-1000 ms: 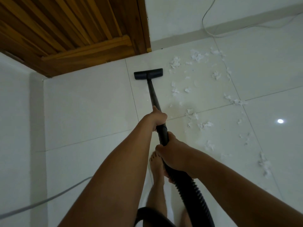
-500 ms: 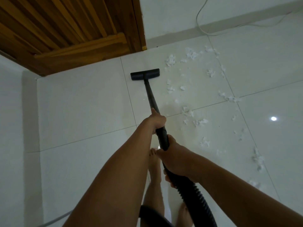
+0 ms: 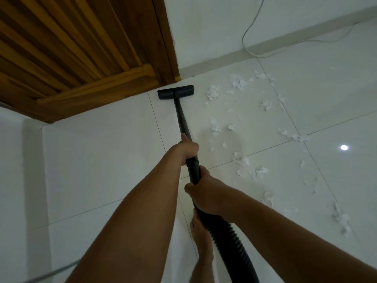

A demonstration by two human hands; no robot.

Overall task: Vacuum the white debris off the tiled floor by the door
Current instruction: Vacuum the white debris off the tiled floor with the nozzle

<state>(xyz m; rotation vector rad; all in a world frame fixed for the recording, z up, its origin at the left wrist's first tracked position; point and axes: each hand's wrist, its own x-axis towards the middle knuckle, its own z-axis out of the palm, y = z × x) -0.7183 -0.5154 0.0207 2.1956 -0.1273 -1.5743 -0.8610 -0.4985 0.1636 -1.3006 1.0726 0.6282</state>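
White paper-like debris (image 3: 213, 94) lies strewn on the glossy tiled floor (image 3: 102, 160) right of the brown wooden door (image 3: 71, 48); left hand (image 3: 188, 150) forward to steer, right hand (image 3: 206, 193) behind to push, fingers (image 3: 189, 189) of both wrapped round the black vacuum wand (image 3: 182, 119), its flat nozzle (image 3: 175, 92) at the threshold.

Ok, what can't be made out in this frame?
Head view:
- Vacuum body: the hose leaves at the bottom edge.
- What lies under the nozzle: covered by the nozzle.
- Grip of left hand on the wand and right hand on the hose: fingertips wrap out of sight.
- White cable: upper end cut by the top edge.
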